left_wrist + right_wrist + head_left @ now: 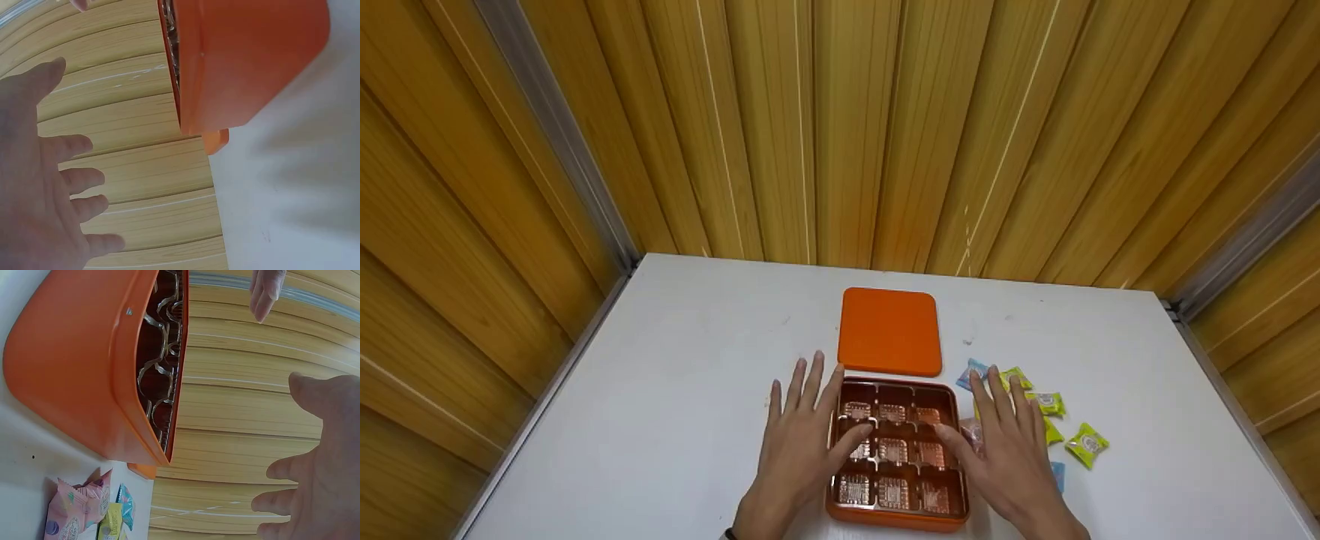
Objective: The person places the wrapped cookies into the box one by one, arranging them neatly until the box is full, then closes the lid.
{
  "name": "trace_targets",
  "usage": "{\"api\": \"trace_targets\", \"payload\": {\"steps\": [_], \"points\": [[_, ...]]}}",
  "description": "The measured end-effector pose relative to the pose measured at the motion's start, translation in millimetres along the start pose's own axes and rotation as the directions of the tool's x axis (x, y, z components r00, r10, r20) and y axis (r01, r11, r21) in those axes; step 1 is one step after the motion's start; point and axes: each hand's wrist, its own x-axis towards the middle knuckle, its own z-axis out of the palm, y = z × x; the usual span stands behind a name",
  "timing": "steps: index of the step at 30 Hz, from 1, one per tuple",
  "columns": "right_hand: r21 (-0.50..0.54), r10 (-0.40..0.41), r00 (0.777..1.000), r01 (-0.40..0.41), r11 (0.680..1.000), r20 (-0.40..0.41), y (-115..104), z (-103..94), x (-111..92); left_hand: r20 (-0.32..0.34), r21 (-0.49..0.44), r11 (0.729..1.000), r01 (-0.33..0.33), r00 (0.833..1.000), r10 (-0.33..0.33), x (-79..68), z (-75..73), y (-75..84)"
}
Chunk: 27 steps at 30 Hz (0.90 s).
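An orange square box [896,519] holds a clear divided tray with several compartments, and no candy shows inside it. My left hand [799,454] hovers over its left side with fingers spread and thumb reaching over the tray. On the other side, my right hand [1011,461] is held likewise, its thumb above the right edge. Both wrist views show the hands, left [39,174] and right [332,455], apart from the box's walls and holding nothing. Behind the box lies a flat orange lid [889,331].
Small wrapped candies lie right of the box, partly under my right hand: a green one [1087,445], a blue one [971,373] and pink ones [64,514] among them. The white table [697,360] ends at wood-patterned walls [847,150].
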Motion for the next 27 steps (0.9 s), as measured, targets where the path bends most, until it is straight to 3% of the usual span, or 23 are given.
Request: {"api": "trace_targets", "payload": {"steps": [10,21,27], "points": [[0.008,-0.027,1.0,0.027,1.0,-0.011,4.4,-7.5,2.3,-0.015,-0.011,1.0,-0.01,1.0,0.01,3.1,6.5,-15.2],[0.046,-0.05,0.996,0.053,0.998,-0.076,10.6,-14.9,-0.6,-0.059,-0.149,0.989,0.004,0.998,-0.013,5.1,12.4,-29.1],[0.09,-0.011,0.999,0.016,0.996,-0.047,14.6,-19.5,-3.1,-0.02,-0.248,0.969,0.022,0.999,-0.028,5.4,15.4,-33.1]]}}
